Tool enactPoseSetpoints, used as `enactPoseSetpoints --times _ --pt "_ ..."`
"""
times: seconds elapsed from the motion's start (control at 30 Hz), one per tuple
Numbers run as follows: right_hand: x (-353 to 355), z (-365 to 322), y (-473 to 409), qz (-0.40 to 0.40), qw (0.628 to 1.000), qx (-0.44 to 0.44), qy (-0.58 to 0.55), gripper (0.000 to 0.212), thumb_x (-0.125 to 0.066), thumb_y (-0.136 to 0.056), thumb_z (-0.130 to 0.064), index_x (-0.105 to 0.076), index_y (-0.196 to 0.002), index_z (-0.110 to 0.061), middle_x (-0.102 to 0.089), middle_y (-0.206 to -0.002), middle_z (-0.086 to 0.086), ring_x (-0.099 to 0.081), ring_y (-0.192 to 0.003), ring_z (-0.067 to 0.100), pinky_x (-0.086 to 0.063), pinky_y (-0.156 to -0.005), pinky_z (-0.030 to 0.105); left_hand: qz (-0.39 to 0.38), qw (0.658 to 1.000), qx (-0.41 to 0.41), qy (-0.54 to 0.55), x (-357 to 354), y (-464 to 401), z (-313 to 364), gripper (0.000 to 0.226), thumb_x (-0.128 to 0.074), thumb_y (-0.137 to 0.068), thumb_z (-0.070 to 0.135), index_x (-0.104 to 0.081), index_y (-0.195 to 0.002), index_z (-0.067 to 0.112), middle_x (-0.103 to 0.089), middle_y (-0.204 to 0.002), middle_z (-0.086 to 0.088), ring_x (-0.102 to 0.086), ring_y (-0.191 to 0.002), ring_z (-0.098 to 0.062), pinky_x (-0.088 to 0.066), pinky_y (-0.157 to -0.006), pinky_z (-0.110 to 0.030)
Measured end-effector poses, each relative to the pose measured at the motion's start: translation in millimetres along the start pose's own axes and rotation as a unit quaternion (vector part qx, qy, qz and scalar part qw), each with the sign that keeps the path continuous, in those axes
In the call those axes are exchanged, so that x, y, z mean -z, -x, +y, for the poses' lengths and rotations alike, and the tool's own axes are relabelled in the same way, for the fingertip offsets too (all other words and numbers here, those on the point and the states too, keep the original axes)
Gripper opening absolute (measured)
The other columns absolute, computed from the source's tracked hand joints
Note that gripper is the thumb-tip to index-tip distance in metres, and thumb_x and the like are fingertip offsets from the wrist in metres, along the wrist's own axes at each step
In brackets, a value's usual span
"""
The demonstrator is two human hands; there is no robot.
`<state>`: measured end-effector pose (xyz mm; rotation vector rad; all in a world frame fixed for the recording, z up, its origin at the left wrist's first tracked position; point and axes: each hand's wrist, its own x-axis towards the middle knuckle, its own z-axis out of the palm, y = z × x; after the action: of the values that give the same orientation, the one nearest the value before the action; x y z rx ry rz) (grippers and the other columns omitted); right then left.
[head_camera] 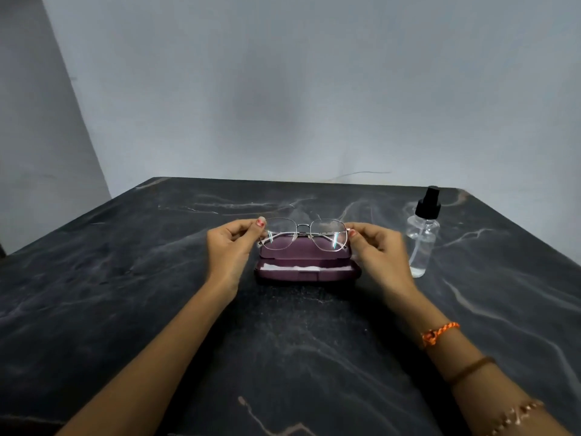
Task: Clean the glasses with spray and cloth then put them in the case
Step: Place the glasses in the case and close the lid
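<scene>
Bracelets (440,333) on right wrist nearest. Left hand (231,247) and right hand (377,247) pinch glasses (303,236) at frame corners, just above open case (306,265). Likely light, thin, fragile; hold rims, not lenses. Spray bottle (423,234) stands right.

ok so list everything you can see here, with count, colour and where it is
glasses: one, thin metal frame, clear lenses, held above the open case
case: one, maroon, open, table centre
cloth: one, white, lying inside the case
spray bottle: one, clear with black cap, upright, right of the case
table: one, dark marble with pale veins
wall: grey, behind the table
bracelets: three, orange, brown, beaded, right wrist
left hand: pinches the frame's left end
right hand: pinches the right end
</scene>
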<state>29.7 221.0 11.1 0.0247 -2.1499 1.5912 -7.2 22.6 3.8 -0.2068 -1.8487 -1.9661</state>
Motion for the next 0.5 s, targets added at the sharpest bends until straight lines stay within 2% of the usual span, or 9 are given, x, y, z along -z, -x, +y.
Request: enactPoseSetpoints --times 0.13,0.2,0.27,0.33,0.4,0.5 --pt "2.7 -1.9 -2.6 0.01 0.994 -0.047 -0.103 0.017 -0.052 -0.09 -0.007 -0.068 -0.095 -0.009 -0.068 -0.075 -0.002 -0.064 -0.063 -0.003 -0.05 -0.058 0.011 -0.04 0.999 -0.022 -0.03 0.4 7.9 -1.5 0.013 -0.063 -0.084 0.009 -0.069 -0.076 0.017 -0.071 -0.061 0.016 -0.065 -0.065 0.005 -0.048 -0.061 -0.004" --pt "5.2 -2.8 -2.2 0.01 0.993 -0.059 -0.105 0.019 -0.052 -0.089 -0.009 -0.069 -0.081 -0.014 -0.068 -0.074 0.003 -0.063 -0.062 0.001 -0.048 -0.054 0.01 -0.051 0.997 -0.028 -0.046 -0.1 10.1 -1.9 0.019 -0.063 -0.084 0.008 -0.069 -0.076 0.024 -0.07 -0.063 0.019 -0.064 -0.064 0.005 -0.049 -0.062 -0.007" --pt "5.3 -2.5 0.2 0.009 0.995 -0.064 -0.073 0.023 -0.053 -0.089 -0.01 -0.069 -0.072 -0.012 -0.068 -0.077 0.015 -0.059 -0.067 0.012 -0.047 -0.058 0.019 -0.054 0.995 -0.031 -0.078 -0.1 10.5 -2.1 0.026 -0.062 -0.085 0.008 -0.068 -0.072 0.03 -0.07 -0.063 0.02 -0.064 -0.067 0.002 -0.052 -0.068 -0.016" --pt "3.6 -1.3 3.1 0.011 0.997 -0.057 -0.048 0.023 -0.052 -0.089 -0.008 -0.069 -0.076 0.0 -0.067 -0.08 0.028 -0.056 -0.07 0.021 -0.045 -0.064 0.031 -0.055 0.992 -0.034 -0.112 0.4 11.3 -2.1 0.03 -0.063 -0.085 0.009 -0.067 -0.068 0.033 -0.069 -0.061 0.015 -0.065 -0.07 -0.007 -0.053 -0.072 -0.027" --pt "1.9 0.2 4.6 0.014 0.998 -0.052 -0.029 0.022 -0.052 -0.09 -0.008 -0.068 -0.081 0.003 -0.066 -0.077 0.025 -0.055 -0.072 0.024 -0.044 -0.067 0.036 -0.056 0.989 -0.038 -0.133 0.9 11.9 -1.5 0.028 -0.063 -0.085 0.01 -0.067 -0.068 0.032 -0.068 -0.066 0.012 -0.065 -0.068 -0.009 -0.053 -0.072 -0.031" --pt "2.2 2.4 5.0 0.024 0.999 -0.04 0.006 0.019 -0.054 -0.089 -0.012 -0.069 -0.078 -0.007 -0.068 -0.078 0.018 -0.059 -0.073 0.022 -0.05 -0.074 0.042 -0.057 0.985 -0.036 -0.162 0.2 13.7 -1.0 0.016 -0.063 -0.086 0.012 -0.07 -0.079 0.025 -0.068 -0.069 0.007 -0.065 -0.069 -0.012 -0.052 -0.069 -0.031"
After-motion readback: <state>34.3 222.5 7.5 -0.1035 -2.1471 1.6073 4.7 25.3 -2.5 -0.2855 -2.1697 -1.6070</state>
